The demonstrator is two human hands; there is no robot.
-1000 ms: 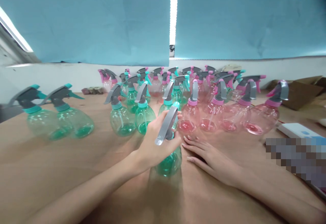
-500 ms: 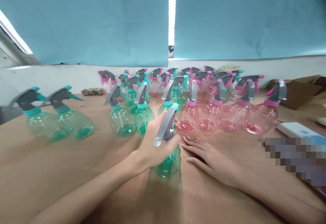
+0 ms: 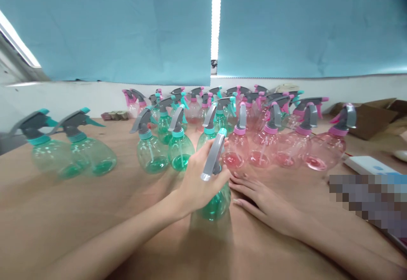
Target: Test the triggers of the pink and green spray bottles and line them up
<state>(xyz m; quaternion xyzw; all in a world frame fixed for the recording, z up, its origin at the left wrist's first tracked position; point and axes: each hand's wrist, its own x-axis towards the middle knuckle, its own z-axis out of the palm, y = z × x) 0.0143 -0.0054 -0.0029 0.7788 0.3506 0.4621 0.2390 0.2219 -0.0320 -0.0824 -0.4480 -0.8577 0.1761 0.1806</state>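
Note:
My left hand [image 3: 199,182] is wrapped round the neck of a green spray bottle [image 3: 216,203] with a grey trigger and teal nozzle, which stands on the brown table [image 3: 63,212]. My right hand [image 3: 263,199] lies flat on the table just right of that bottle, fingers stretched out and touching its side. Right behind stand a row of green spray bottles [image 3: 179,146] and a row of pink spray bottles [image 3: 263,148].
Two more green bottles [image 3: 73,152] stand apart at the left. Many further bottles crowd the back by the white wall. A cardboard box [image 3: 370,116] and a white booklet [image 3: 369,165] sit at the right. Blue blinds hang above.
The held bottle and my left hand have shifted slightly right and its trigger has tipped more upright. My right hand has stayed flat in place.

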